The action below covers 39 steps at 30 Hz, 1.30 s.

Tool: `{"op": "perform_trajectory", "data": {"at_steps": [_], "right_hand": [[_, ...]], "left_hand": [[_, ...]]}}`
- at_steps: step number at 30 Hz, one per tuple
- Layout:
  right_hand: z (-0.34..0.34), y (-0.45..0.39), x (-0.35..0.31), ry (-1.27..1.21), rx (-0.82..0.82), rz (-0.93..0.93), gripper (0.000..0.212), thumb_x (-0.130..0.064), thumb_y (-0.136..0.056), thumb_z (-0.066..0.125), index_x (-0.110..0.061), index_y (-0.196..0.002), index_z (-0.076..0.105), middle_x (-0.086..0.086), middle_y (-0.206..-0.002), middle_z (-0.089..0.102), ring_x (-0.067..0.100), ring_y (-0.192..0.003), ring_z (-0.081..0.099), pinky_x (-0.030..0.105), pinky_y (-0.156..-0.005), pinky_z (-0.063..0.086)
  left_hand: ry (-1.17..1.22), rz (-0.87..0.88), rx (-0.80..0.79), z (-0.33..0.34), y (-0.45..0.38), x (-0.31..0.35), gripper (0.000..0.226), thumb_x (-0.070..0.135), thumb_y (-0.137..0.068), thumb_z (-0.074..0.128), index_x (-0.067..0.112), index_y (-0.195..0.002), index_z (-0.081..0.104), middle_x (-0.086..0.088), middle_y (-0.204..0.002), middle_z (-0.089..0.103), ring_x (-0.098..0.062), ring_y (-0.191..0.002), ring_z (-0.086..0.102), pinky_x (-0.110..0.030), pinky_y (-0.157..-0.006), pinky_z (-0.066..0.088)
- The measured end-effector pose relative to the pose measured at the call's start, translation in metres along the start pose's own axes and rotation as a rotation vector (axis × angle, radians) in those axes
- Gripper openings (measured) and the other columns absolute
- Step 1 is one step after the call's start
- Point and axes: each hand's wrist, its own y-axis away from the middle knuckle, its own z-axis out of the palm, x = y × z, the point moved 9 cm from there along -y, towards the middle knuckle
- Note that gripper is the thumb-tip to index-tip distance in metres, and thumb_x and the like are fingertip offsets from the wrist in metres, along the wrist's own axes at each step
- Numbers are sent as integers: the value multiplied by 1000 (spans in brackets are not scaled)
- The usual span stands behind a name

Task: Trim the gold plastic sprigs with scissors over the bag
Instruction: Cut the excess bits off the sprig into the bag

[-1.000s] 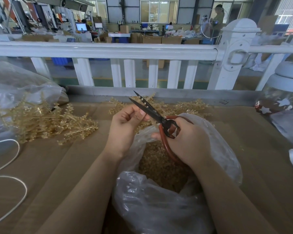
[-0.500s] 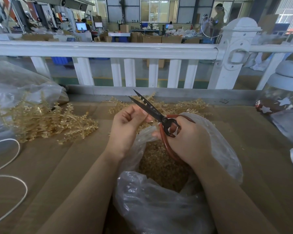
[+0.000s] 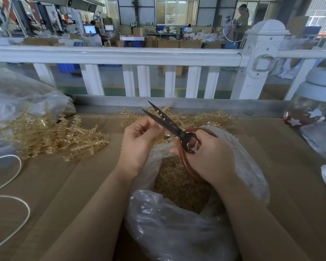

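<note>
Glinting pale-gold sprigs (image 3: 51, 136), spiky, heaped

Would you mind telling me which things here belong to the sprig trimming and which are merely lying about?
In use: scissors in the right hand; left hand at the blades; clear bag of trimmings below; gold sprig pile.

Lying about: white cord, star-patterned jar, second plastic bag.

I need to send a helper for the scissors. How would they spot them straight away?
Look in front of the white railing, above the open clear bag. The scissors are in the right hand: black blades slightly apart, red looped handles, unlike the gold sprigs around.
</note>
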Motion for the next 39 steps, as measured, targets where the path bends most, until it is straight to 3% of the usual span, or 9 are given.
{"op": "perform_trajectory", "data": {"at_steps": [2, 5, 7, 11, 17, 21, 26, 31, 39], "right_hand": [[-1, 0, -2, -26, 9, -10, 51, -82, -74, 52, -32, -71, 49, -19, -62, 51, 2, -54, 47, 21, -50, 46], [4, 0, 2, -49, -33, 3, 57, -84, -74, 51, -29, -78, 62, -21, -68, 55, 1, -60, 51, 15, -57, 45], [8, 0, 4, -55, -61, 17, 65, -87, -72, 48, -27, -86, 69, -22, -71, 58, 0, -64, 53, 10, -62, 43], [10, 1, 6, -37, -76, 17, 60, -83, -74, 54, -28, -92, 70, -18, -74, 64, 1, -67, 56, 16, -64, 49], [11, 2, 4, -13, -92, 12, 66, -84, -76, 49, -26, -97, 72, -14, -81, 70, 5, -70, 61, 20, -66, 53], [17, 1, 12, 61, -121, 58, 51, -73, -79, 65, -24, -91, 68, -14, -79, 68, 5, -68, 59, 24, -64, 56], [17, 2, 13, 58, -110, 64, 54, -77, -78, 63, -24, -88, 68, -15, -76, 67, 5, -66, 59, 21, -63, 54], [19, 1, 13, 11, -123, 67, 50, -72, -78, 68, -24, -92, 70, -15, -81, 69, 4, -70, 61, 22, -68, 56], [17, 0, 10, -1, -107, 58, 51, -75, -77, 64, -24, -85, 66, -15, -74, 64, 2, -63, 57, 16, -58, 48]], "left_hand": [[11, -12, -5, 0, -1, -2, 13, -2, -95, 57, -13, -92, 61, -35, -91, 60, -28, -83, 58, -44, -85, 50], [8, -18, -25, 2, 0, -4, 10, -6, -95, 53, -9, -87, 58, 0, -66, 60, -5, -61, 52, -17, -63, 45], [5, -24, -15, 3, 1, -5, 7, -9, -95, 51, -12, -91, 56, 10, -63, 56, 1, -54, 47, -10, -55, 39], [27, 4, 43, -3, 3, 4, 9, -8, -98, 47, -14, -98, 53, -17, -68, 47, -9, -53, 44, -15, -52, 37], [-40, 3, 86, -9, 4, 2, 18, -2, -100, 47, -3, -93, 63, -9, -63, 58, -11, -55, 49, -17, -54, 40], [-36, 16, 42, -3, 4, 1, 21, -1, -100, 48, 7, -93, 67, -12, -65, 59, -11, -57, 52, -17, -56, 43], [-26, 37, 13, 0, 4, 3, 28, -4, -99, 46, 14, -89, 66, -7, -64, 61, -9, -57, 52, -17, -57, 43], [1, 42, 1, 2, 4, 5, 20, 4, -95, 48, 10, -87, 66, -3, -63, 61, -9, -56, 50, -16, -57, 42], [-9, 29, -34, 5, 3, 2, 21, 5, -94, 48, 13, -91, 67, -7, -63, 58, -12, -59, 53, -18, -59, 42]]}}
